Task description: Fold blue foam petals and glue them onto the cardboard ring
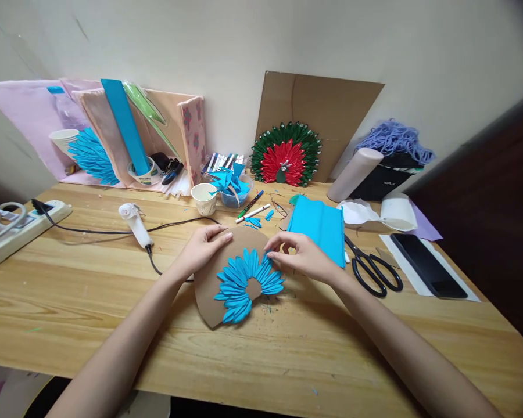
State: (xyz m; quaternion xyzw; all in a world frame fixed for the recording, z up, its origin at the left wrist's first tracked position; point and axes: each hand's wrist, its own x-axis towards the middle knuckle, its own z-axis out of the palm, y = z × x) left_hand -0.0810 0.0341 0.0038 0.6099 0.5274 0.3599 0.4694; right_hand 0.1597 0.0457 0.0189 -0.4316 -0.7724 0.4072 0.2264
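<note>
A rounded piece of brown cardboard point(208, 293) is held tilted over the table's middle. Blue crepe-paper petals point(236, 284) form a partial ring on it around a bare cardboard centre. My left hand point(204, 247) grips the cardboard's upper left edge, thumb on the face and fingers at the rim. At the upper right of the ring, my right hand point(298, 253) pinches a blue petal point(267, 259) between thumb and forefinger. Whether that petal is stuck down I cannot tell. Behind my right hand lies a folded sheet of blue crepe paper point(318, 223).
On the left lies a white glue gun point(135, 225) with its black cord; black scissors point(373, 270) and a phone point(427, 264) are on the right. A paper cup point(204, 199), pens point(253, 212) and loose petals stand behind. A red-green petal fan point(285, 155) leans on cardboard.
</note>
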